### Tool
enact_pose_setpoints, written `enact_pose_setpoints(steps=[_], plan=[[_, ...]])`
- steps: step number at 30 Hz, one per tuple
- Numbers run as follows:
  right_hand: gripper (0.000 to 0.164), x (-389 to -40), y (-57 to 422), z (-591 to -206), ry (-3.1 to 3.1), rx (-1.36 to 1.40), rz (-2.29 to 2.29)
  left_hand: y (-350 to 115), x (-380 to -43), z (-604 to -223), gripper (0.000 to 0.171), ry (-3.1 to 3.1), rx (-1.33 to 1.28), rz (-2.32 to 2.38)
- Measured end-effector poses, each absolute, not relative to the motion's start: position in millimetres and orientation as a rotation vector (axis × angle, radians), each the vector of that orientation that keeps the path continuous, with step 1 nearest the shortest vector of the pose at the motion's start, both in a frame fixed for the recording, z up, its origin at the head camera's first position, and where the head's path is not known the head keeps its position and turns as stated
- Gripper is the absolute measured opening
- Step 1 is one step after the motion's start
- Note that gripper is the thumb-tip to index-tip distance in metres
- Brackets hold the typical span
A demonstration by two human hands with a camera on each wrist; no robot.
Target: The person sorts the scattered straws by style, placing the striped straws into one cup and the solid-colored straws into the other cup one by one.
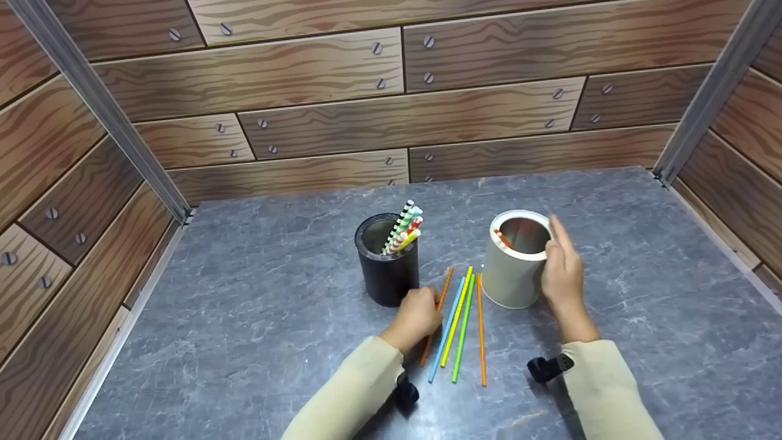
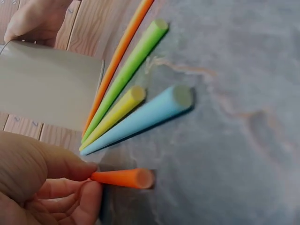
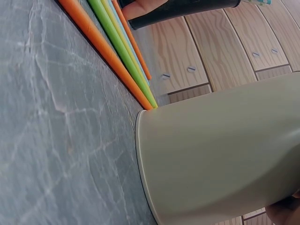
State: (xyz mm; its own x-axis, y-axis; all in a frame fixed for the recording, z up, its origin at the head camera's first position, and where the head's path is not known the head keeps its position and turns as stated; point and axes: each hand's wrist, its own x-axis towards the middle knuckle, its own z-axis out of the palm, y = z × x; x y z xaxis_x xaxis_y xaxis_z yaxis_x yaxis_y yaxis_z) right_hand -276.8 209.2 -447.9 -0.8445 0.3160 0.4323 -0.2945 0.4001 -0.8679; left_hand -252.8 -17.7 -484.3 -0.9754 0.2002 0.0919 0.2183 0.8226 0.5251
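Observation:
My left hand (image 1: 418, 316) pinches an orange straw (image 2: 123, 178) between thumb and fingers; the straw lies at the left side of a small fan of straws. Beside it on the tabletop lie a blue straw (image 2: 145, 117), a yellow straw (image 1: 457, 318), a green straw (image 1: 464, 333) and another orange straw (image 1: 481, 336). My right hand (image 1: 563, 275) holds the cream canister (image 1: 512, 284) by its right side, with a finger reaching past the rim. An orange straw end (image 1: 503, 239) shows inside that canister. Its bottom is hidden.
Just left of my left hand stands a black cup (image 1: 388, 281) with several striped straws (image 1: 404, 229) leaning in it. The grey marbled table (image 1: 244, 305) is bounded by wood-patterned walls (image 1: 317, 79) at the back and sides.

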Motion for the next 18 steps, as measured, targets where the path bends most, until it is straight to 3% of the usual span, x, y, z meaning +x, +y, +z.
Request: enact_pose_setpoints(steps=[11,18], plan=[[0.046,-275.9,210.7,-449.2,-2.112,0.009,1.494,-10.8,-258.3,-478.6,0.009,-3.099,-0.317,-0.773],[0.046,-277.7,210.7,-448.8,-2.118,0.006,1.467,-10.2,-258.3,-479.5,0.024,-3.1,-0.31,-0.828]])
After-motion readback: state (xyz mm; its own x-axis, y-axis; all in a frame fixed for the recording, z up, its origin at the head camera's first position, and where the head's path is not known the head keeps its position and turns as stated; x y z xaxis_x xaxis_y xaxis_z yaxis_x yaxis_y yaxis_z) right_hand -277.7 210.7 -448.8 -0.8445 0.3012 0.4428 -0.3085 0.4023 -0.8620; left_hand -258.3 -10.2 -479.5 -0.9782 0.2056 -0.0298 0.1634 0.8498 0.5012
